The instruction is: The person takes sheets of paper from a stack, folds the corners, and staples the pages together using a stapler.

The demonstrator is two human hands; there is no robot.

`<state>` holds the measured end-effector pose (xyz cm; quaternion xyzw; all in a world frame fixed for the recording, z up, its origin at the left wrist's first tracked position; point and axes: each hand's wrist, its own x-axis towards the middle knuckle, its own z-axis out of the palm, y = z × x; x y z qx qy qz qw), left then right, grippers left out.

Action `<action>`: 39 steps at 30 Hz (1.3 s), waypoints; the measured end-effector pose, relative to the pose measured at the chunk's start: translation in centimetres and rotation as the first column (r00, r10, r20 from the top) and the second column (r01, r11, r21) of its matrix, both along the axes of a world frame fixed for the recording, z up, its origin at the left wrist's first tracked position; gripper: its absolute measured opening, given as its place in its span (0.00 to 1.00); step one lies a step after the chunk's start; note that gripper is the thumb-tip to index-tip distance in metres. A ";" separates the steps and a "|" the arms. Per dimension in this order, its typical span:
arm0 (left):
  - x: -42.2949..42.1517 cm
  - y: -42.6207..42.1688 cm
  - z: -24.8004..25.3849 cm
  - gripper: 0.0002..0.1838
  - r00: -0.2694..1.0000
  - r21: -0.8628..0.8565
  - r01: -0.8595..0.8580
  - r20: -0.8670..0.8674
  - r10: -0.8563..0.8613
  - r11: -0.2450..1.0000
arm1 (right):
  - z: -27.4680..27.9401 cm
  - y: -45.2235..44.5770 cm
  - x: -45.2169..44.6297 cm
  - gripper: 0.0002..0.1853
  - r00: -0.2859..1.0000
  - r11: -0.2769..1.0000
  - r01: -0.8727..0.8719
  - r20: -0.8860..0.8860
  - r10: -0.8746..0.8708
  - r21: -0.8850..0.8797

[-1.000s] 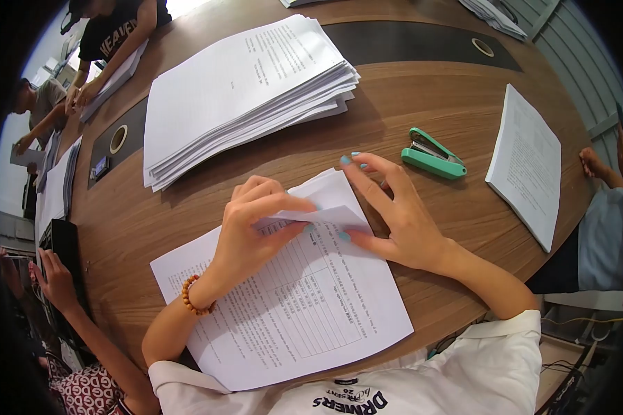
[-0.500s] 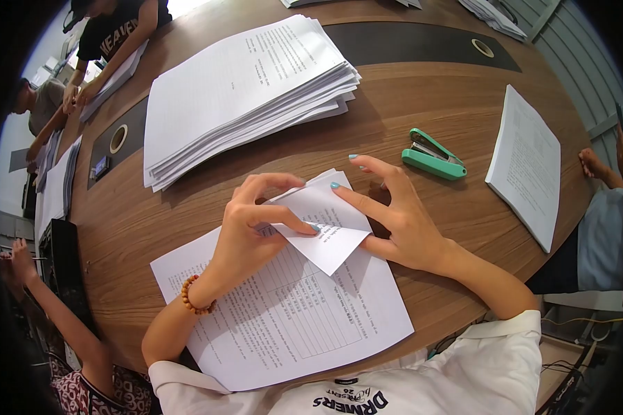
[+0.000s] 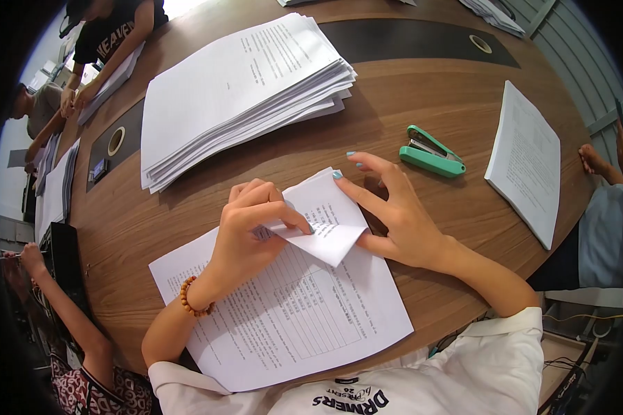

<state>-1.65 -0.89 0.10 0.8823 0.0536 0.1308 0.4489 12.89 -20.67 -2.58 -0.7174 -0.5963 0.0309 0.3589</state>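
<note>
Printed sheets of paper [image 3: 304, 325] with a table of ruled lines lie at the table's near edge in front of me. Their far end is bent back into a folded flap [image 3: 323, 247]. My left hand [image 3: 253, 218], with a beaded bracelet [image 3: 195, 297] on the wrist, pinches this flap between thumb and curled fingers. My right hand [image 3: 405, 218] rests at the right side of the sheets, fingers spread. Its index fingertip touches the far edge of the paper, and its thumb lies by the flap, partly hidden. Beyond the right hand lies a green stapler [image 3: 432, 153].
A thick pile of printed paper [image 3: 235, 90] stands beyond my hands. Another stack [image 3: 526, 166] lies at the right, near a person's hand [image 3: 599, 164]. People handle papers at the far left. A black box [image 3: 62, 259] sits by the left edge.
My left fingers have curled in more tightly over the paper, and the flap's tip has lifted slightly. My right hand has barely moved.
</note>
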 end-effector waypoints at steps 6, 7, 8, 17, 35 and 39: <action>0.4 -0.4 0.0 0.20 0.987 0.013 0.010 0.157 -0.012 1.000 | 0.1 -0.1 0.0 0.31 0.999 1.000 -0.013 0.043 0.014 -0.004; 0.4 -0.4 0.0 0.19 0.986 0.019 -0.002 0.169 -0.001 1.000 | 0.1 0.0 0.0 0.32 0.999 1.000 -0.022 0.050 0.021 0.012; 0.4 -0.4 0.0 0.19 0.986 0.019 0.000 0.168 -0.003 1.000 | 0.1 0.0 0.0 0.33 0.998 0.999 -0.030 0.056 0.028 0.026; 0.3 -0.7 -0.3 0.14 0.993 -0.250 -0.073 0.067 0.092 0.966 | 0.0 0.0 -0.1 0.35 0.998 1.000 -0.001 -0.065 0.001 0.004; -0.1 0.1 -0.3 0.17 0.998 0.140 0.054 0.025 -0.058 0.989 | 0.3 0.1 -0.3 0.29 0.992 0.987 -0.071 0.112 0.055 0.141; 0.4 -1.2 -0.3 0.15 0.993 -0.073 -0.064 0.098 0.071 0.995 | 0.1 0.2 -0.5 0.27 0.971 0.977 0.044 -0.239 0.006 0.207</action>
